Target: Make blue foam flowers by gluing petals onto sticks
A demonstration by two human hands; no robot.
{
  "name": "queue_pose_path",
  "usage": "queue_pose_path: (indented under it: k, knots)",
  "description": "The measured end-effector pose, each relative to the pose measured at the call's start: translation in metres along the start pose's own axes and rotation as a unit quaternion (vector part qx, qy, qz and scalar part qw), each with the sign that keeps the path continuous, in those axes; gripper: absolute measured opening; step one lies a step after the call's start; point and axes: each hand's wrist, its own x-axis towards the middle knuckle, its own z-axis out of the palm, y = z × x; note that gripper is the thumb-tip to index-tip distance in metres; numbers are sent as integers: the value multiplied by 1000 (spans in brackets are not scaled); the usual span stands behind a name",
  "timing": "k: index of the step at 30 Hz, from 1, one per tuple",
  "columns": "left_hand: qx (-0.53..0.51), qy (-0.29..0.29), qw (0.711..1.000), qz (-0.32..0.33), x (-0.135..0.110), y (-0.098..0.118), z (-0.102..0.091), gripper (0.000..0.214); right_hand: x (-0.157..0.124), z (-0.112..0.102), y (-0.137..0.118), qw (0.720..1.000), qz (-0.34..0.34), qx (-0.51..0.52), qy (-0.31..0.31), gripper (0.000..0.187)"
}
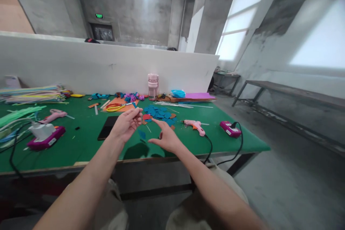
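Note:
My left hand [128, 124] is raised over the table with its fingers pinched together. A small blue piece [134, 105], seemingly felt, shows at its fingertips. To its right, my right hand [166, 137] has thumb and forefinger apart, with nothing visible between them. Beyond both hands lies a loose pile of blue felt pieces [159, 112], with a red piece [147, 116] and some brown ones at its edges. A single blue piece [142, 134] appears between the hands, slightly blurred; whether it rests on the table I cannot tell.
A pink glue gun [194, 125] and purple power strip [230, 129] are at right. A black phone [107, 127], yellow-and-red-handled pliers [115, 107], and another glue gun [54, 115] lie left. A pink bottle [153, 88] stands before the white partition [107, 66].

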Motion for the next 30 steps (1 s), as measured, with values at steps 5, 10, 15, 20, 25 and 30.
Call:
queue_pose_path:
  k: [5,10,15,20,25,30]
  knots:
    - [16,-16,1000,-3,-15,0,17,19,9,52,8,972,159,166,48,21]
    - [-17,7,999,45,-25,-1,5,17,-17,40,22,938,202,271,76,18]
    - [-65,-5,998,1,-55,-24,-14,8,-65,8,25,877,232,406,108,31]
    - [3,-98,994,-42,-87,-51,-9,11,-94,1,20,846,247,463,90,31]
    - [59,-111,991,-43,-89,-63,0,15,-88,-5,18,851,216,479,27,33]
    - [134,-108,983,-66,-84,-73,1,23,-88,3,15,846,181,501,20,32]
